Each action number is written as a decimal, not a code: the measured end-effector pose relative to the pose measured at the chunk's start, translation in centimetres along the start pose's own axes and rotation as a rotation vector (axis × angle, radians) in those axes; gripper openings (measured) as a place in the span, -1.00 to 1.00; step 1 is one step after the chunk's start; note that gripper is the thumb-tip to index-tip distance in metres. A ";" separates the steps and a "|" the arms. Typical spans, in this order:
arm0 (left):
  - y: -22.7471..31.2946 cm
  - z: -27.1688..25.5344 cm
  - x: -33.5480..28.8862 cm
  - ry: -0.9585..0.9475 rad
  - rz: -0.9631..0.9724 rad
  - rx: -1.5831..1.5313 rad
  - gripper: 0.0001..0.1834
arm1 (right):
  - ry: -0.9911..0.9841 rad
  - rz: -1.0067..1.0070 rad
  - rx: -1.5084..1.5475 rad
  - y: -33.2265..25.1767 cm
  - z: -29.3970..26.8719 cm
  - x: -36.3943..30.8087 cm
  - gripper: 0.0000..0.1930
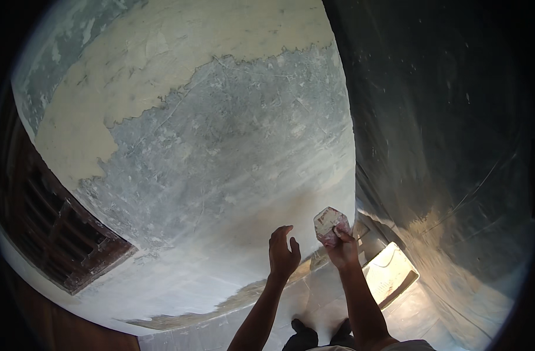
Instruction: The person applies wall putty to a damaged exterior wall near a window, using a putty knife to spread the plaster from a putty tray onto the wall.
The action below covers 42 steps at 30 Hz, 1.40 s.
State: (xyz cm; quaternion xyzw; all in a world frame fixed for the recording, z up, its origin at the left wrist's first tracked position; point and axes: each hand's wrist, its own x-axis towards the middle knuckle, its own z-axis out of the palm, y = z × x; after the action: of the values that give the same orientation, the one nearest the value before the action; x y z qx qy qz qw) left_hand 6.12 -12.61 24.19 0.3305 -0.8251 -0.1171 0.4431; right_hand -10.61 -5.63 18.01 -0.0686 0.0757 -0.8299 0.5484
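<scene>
Gripped in the right hand (342,248): a flat, angular block (328,219), pale off-white with rusty-brown blotches and a pinkish tinge near the thumb. Pictured slightly tilted, broad face toward the camera, jutting past the thumb; just right of the empty left hand (284,253), not touching.

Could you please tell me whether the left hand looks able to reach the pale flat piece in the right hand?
Probably yes: the left hand looks empty and is near the pale flat piece, with nothing visible between them; the right hand covers only its lower part.
</scene>
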 end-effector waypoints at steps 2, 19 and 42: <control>-0.7 -4.1 2.4 0.125 0.051 0.056 -0.59 | -0.128 0.049 -0.016 1.6 4.2 2.4 -0.40; -8.4 -32.0 11.6 0.588 0.236 0.312 -0.53 | -0.842 -0.307 -0.836 16.5 36.9 6.8 -0.65; -15.8 -31.6 15.6 0.543 0.540 0.660 -0.73 | -0.892 -2.034 -1.675 21.9 45.3 14.4 -0.42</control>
State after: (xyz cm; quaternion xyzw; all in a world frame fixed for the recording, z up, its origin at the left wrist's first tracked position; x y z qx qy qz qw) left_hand 32.56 -31.55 45.05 0.2463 -0.7291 0.3591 0.5280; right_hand 12.38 -29.65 58.44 -0.6535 0.2829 -0.4765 -0.5157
